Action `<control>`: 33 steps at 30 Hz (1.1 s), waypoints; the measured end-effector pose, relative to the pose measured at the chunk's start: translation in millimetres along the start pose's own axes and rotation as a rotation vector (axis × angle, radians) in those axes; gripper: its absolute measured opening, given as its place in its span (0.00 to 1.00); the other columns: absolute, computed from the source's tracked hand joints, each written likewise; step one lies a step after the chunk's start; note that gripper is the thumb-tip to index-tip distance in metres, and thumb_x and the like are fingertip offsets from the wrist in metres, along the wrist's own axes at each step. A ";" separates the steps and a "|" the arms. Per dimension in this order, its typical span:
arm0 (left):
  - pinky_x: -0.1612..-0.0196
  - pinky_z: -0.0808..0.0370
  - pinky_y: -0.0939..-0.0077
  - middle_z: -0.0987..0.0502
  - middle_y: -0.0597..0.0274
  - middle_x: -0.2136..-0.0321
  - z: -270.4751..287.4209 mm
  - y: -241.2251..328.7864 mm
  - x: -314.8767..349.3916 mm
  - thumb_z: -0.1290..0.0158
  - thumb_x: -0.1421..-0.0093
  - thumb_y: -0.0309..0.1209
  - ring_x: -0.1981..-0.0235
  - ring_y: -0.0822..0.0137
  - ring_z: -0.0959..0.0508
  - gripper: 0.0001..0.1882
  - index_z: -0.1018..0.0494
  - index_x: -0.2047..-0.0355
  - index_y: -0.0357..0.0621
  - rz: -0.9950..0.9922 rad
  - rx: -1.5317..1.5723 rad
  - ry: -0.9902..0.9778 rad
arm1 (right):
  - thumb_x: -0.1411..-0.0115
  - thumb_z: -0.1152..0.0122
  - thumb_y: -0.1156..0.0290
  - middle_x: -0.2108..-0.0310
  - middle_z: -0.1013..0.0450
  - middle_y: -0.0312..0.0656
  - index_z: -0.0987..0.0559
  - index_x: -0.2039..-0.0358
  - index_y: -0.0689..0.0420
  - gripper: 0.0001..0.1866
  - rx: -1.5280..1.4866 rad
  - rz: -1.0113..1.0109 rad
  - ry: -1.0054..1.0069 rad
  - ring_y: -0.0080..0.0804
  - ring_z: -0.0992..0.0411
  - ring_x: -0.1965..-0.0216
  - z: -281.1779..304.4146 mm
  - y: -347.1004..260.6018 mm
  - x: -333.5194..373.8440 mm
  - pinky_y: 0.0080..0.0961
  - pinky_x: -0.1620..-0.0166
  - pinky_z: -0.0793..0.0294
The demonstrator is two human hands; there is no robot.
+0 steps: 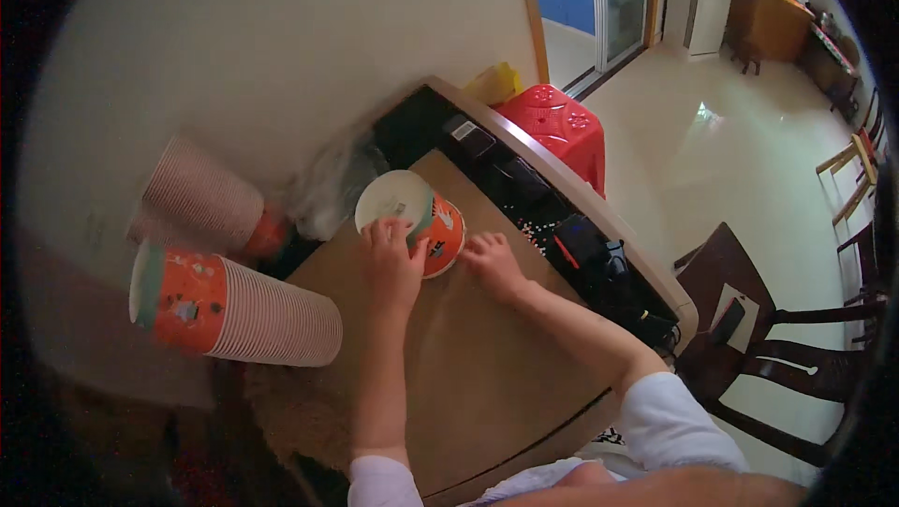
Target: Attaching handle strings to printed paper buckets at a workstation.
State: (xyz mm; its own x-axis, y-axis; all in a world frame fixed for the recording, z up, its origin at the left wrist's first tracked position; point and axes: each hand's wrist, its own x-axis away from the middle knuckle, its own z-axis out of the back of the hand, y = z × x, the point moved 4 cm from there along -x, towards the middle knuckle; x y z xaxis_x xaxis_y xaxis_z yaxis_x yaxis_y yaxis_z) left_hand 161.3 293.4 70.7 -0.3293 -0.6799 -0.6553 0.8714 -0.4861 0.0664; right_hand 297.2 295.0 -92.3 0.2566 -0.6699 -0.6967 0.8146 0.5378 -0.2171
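Observation:
An orange paper tub with a green band and a pale round base stands upside down on the brown board. My left hand grips it, fingers over the edge of the base and thumb against the side. My right hand is closed at the tub's right side, its curled fingertips against the lower rim. A tall stack of matching tubs, nested upside down, stands to the left. Behind it is a second stack, beside a crumpled clear plastic bag.
Along the table's right edge lie a dark box, a red pen and black cables. A red plastic stool stands beyond that edge. At the right, a dark wooden chair carries a phone.

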 end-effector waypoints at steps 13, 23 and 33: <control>0.60 0.32 0.65 0.30 0.60 0.69 -14.0 -21.1 -0.9 0.43 0.52 0.27 0.63 0.57 0.30 0.07 0.30 0.73 0.42 0.097 0.204 -0.147 | 0.48 0.48 0.69 0.70 0.34 0.35 0.25 0.58 0.54 0.16 0.109 -0.004 -0.097 0.31 0.36 0.63 21.8 -31.9 9.5 0.30 0.59 0.38; 0.60 0.32 0.65 0.29 0.59 0.70 -13.8 -24.0 -1.0 0.46 0.49 0.25 0.64 0.57 0.30 0.04 0.29 0.73 0.41 0.015 0.216 -0.067 | 0.47 0.52 0.67 0.61 0.36 0.40 0.28 0.55 0.55 0.18 0.074 0.032 -0.354 0.35 0.39 0.57 14.4 -30.3 2.6 0.35 0.54 0.41; 0.58 0.30 0.66 0.24 0.58 0.69 -15.5 -31.2 -5.7 0.46 0.51 0.22 0.64 0.56 0.26 0.05 0.31 0.73 0.39 0.043 0.326 -0.177 | 0.45 0.54 0.68 0.61 0.36 0.40 0.29 0.57 0.56 0.15 0.099 0.054 -0.354 0.33 0.37 0.58 14.6 -32.2 -2.0 0.34 0.55 0.40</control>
State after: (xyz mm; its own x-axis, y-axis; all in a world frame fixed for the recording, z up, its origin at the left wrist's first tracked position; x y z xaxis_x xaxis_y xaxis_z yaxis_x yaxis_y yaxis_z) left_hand 141.7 321.1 60.7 -0.3777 -0.7739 -0.5084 0.7338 -0.5850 0.3455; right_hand 278.0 271.5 -73.9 0.4502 -0.7868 -0.4221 0.8369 0.5366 -0.1076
